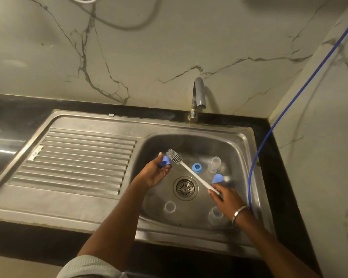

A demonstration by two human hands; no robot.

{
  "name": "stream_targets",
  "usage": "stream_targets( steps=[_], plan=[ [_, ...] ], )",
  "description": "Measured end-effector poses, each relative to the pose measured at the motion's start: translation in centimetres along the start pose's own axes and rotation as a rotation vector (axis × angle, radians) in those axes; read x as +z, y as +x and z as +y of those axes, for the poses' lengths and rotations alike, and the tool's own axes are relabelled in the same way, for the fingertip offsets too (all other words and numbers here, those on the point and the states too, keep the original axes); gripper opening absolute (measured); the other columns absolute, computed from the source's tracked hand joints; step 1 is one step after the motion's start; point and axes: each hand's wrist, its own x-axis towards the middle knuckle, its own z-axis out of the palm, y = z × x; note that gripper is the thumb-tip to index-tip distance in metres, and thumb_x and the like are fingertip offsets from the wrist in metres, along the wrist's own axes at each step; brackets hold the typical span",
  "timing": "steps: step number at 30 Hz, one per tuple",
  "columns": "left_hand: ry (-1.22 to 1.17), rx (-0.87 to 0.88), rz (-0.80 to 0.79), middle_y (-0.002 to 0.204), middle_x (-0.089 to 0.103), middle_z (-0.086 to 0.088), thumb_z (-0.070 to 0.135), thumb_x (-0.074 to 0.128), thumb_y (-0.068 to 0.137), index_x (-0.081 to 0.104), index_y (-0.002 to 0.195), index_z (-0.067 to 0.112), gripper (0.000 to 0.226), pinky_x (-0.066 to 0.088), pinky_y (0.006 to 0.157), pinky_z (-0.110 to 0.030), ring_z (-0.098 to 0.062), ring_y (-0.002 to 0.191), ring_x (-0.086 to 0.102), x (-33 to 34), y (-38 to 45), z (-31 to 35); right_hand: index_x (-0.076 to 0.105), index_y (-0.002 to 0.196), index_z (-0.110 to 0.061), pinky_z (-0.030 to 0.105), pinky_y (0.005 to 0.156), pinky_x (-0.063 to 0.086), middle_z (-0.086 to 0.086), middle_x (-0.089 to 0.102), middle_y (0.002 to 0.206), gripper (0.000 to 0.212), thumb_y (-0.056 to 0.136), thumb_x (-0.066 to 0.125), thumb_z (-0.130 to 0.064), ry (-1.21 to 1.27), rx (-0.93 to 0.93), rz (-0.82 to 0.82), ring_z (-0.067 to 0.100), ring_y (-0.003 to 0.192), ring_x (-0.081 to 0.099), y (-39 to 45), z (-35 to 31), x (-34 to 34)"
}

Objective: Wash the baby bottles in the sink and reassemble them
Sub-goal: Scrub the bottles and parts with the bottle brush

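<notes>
Here the left hand [154, 173] pinches a blue bottle ring [165, 161] over the sink [189, 233] while the right hand [222, 194] grips the brush [191, 172], bristles just beyond the ring, which may slip toward the drain [185, 188] below if scrubbed hard.

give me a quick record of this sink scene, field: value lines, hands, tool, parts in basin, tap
left hand: left hand grips a blue bottle ring
right hand: right hand grips the bottle brush by its handle end
brush head: at the held ring
basin: sink holds a second blue ring, a clear bottle, a blue cap, two clear parts near the front wall
tap: tap, no water visible
</notes>
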Motion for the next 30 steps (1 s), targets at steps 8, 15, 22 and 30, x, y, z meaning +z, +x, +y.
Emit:
stream_targets(
  steps=[8, 15, 22, 30],
  plan=[
    [-0.025, 0.018, 0.073, 0.090, 0.058, -0.017, 0.035, 0.041, 0.102, 0.058, 0.097, -0.001, 0.041, 0.056, 0.055, -0.020, -0.018, 0.064, 0.062, -0.19, 0.09, -0.10, 0.066, 0.098, -0.013, 0.040, 0.070, 0.054, 0.007, 0.068, 0.077, 0.016, 0.094, 0.058, -0.027, 0.043, -0.036, -0.063, 0.021, 0.072, 0.065, -0.17, -0.30, 0.16],
    [-0.091, -0.006, 0.043, 0.089, 0.065, -0.020, 0.039, 0.036, 0.103, 0.058, 0.101, -0.002, 0.046, 0.057, 0.057, -0.023, -0.019, 0.057, 0.068, -0.43, 0.17, -0.16, 0.066, 0.099, -0.013, 0.040, 0.069, 0.053, 0.007, 0.068, 0.077, 0.018, 0.094, 0.058, -0.028, 0.028, -0.050, -0.035, 0.022, 0.071, 0.065, -0.10, -0.62, 0.01],
    [0.067, -0.016, -0.092, 0.079, 0.066, -0.009, 0.032, 0.047, 0.099, 0.061, 0.105, 0.003, 0.033, 0.055, 0.062, -0.017, -0.010, 0.060, 0.065, -0.11, -0.48, -0.33, 0.067, 0.099, -0.009, 0.041, 0.071, 0.053, 0.010, 0.069, 0.078, 0.019, 0.094, 0.058, -0.025, 0.046, -0.015, -0.021, 0.025, 0.072, 0.065, 0.09, -0.68, 0.00],
    [0.042, -0.088, -0.144, 0.076, 0.068, -0.010, 0.032, 0.042, 0.100, 0.061, 0.102, 0.003, 0.035, 0.052, 0.056, -0.019, -0.013, 0.055, 0.062, 0.04, -0.72, 0.09, 0.068, 0.099, -0.008, 0.039, 0.069, 0.052, 0.011, 0.069, 0.076, 0.020, 0.094, 0.058, -0.025, 0.033, -0.007, -0.019, 0.026, 0.072, 0.065, -0.06, -0.44, 0.11]
  ],
)
